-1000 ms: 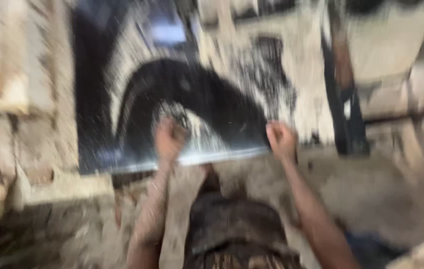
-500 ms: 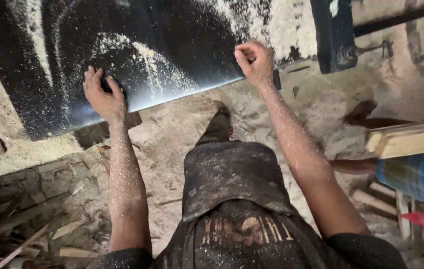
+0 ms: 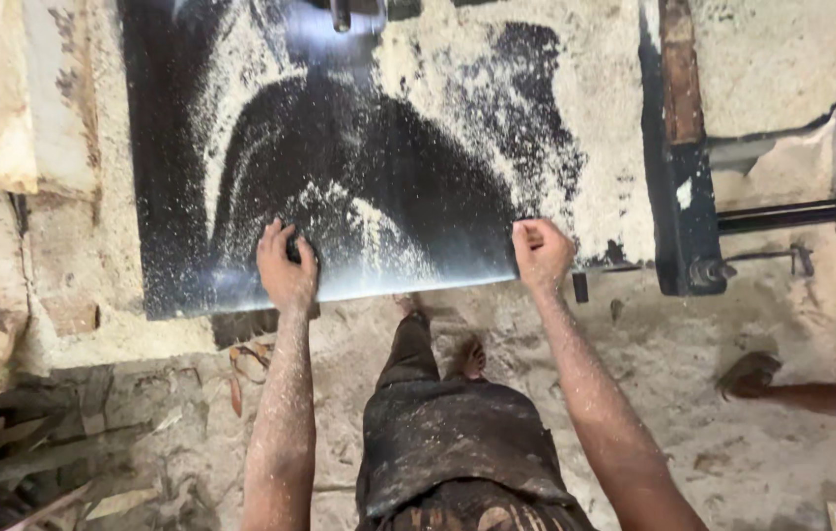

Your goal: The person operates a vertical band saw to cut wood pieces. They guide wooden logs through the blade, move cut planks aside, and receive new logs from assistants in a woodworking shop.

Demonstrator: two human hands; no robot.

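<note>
A dark metal table top (image 3: 241, 128), dusted with pale sawdust, fills the upper middle of the head view. My left hand (image 3: 285, 264) rests on its near edge with the fingers curled over something small and dark that I cannot make out. My right hand (image 3: 540, 252) is closed in a fist against the table's near right corner. Both forearms are speckled with sawdust. Below, my dark dusty trousers (image 3: 457, 433) and one bare foot (image 3: 474, 360) stand on the sawdust-covered floor.
A dark metal frame with a rusty strip (image 3: 679, 147) and a rod (image 3: 801, 211) runs along the table's right side. Rough wood slabs (image 3: 5, 197) lie at the left, scrap offcuts (image 3: 34, 452) at lower left. Another person's foot (image 3: 750, 374) shows at the right.
The view has swung upward and steadied, so more of the table top shows. Both hands stay on the table's near edge, in much the same grip.
</note>
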